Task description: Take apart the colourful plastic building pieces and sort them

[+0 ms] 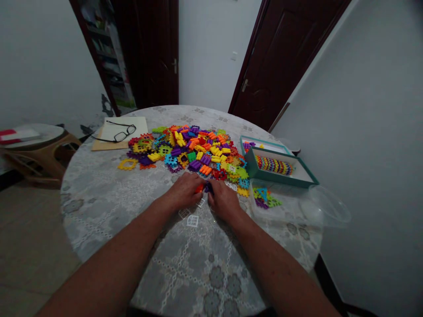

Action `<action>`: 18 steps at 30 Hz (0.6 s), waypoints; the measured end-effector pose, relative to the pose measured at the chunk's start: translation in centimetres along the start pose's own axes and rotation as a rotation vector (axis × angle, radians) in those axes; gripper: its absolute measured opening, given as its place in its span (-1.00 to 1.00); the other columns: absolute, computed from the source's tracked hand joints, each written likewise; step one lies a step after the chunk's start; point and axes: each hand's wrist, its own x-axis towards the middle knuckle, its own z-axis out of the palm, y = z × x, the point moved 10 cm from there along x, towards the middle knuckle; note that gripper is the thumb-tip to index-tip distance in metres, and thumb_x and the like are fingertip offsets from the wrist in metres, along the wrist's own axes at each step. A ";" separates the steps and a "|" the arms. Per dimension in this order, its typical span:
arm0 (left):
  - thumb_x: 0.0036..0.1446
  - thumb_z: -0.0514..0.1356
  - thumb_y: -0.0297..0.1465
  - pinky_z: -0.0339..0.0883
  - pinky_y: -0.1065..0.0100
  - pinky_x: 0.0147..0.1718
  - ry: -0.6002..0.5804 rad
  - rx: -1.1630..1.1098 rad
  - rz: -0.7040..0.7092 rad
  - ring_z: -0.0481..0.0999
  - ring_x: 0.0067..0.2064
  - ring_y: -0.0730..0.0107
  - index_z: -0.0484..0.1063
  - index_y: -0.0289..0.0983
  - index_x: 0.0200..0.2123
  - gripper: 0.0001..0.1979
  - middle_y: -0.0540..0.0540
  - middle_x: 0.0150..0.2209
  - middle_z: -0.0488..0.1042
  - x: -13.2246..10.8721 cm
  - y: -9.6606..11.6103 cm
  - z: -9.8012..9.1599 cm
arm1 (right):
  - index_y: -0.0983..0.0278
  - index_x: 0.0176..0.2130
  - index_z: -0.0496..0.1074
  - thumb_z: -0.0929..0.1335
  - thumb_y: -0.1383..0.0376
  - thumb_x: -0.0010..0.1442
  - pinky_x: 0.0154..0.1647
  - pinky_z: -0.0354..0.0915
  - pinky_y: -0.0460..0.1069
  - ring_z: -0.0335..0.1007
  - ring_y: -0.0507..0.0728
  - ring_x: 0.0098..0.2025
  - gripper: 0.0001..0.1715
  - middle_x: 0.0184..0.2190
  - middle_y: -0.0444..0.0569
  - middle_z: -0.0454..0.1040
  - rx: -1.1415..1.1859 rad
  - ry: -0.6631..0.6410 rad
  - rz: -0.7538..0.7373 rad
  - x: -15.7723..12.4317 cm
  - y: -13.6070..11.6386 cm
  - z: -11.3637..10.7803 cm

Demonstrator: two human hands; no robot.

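A heap of colourful plastic building pieces (198, 149) covers the middle of the round table (185, 264). Just in front of it, my left hand (187, 189) is closed on an orange piece (199, 188). Close beside it, my right hand (224, 199) has its fingers wrapped round a purple piece (208, 187). The two pieces are nearly touching; whether they are joined cannot be made out. Small white window-shaped pieces (192, 221) lie on the tablecloth below my left hand.
Glasses (120, 134) rest on papers (140, 125) at the back left. On the right are a green box (280, 178) with strung beads, a clear plastic container (264, 213) holding some pieces, and a clear round lid (333, 209). A stool (42, 132) stands at left.
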 end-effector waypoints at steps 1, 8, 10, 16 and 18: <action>0.24 0.30 -0.38 0.34 0.04 0.19 0.004 -0.020 0.007 0.54 0.13 -0.03 0.60 -0.17 0.12 -0.62 -0.21 0.07 0.62 0.0 0.0 0.0 | 0.17 0.36 0.38 0.36 0.27 0.43 0.03 0.40 0.04 0.53 0.25 0.09 -0.45 0.18 0.11 0.54 0.014 0.007 0.005 0.1 0.2 0.0; 0.20 0.28 -0.43 0.33 0.00 0.25 0.017 0.051 -0.069 0.51 0.19 -0.07 0.48 -0.26 0.30 -0.42 -0.29 0.14 0.58 0.0 -0.6 0.1 | 0.29 0.46 0.30 0.38 0.26 0.39 0.21 0.39 0.08 0.48 0.27 0.23 -0.28 0.26 0.20 0.50 0.127 0.055 0.004 0.3 1.2 0.1; 0.18 0.26 -0.45 0.35 -0.03 0.22 0.005 0.114 -0.107 0.50 0.16 -0.10 0.53 -0.27 0.25 -0.46 -0.30 0.13 0.56 -0.1 -0.7 0.1 | 0.31 0.45 0.31 0.36 0.24 0.41 0.20 0.39 0.09 0.48 0.28 0.23 -0.30 0.25 0.22 0.49 0.101 0.057 0.005 0.3 1.0 0.0; 0.20 0.25 -0.43 0.34 -0.08 0.20 0.013 0.117 -0.114 0.45 0.15 -0.12 0.59 -0.23 0.13 -0.58 -0.29 0.11 0.53 0.0 -0.4 -0.1 | 0.25 0.40 0.38 0.36 0.20 0.44 0.14 0.42 0.10 0.51 0.30 0.19 -0.39 0.24 0.19 0.50 0.065 0.041 0.049 0.5 0.6 0.3; 0.22 0.24 -0.41 0.33 -0.07 0.21 0.017 0.092 -0.121 0.45 0.15 -0.11 0.59 -0.26 0.06 -0.66 -0.29 0.09 0.54 0.0 -0.5 0.0 | 0.24 0.39 0.39 0.37 0.21 0.44 0.18 0.40 0.09 0.51 0.28 0.20 -0.39 0.23 0.17 0.52 0.095 0.045 0.039 0.7 0.7 0.3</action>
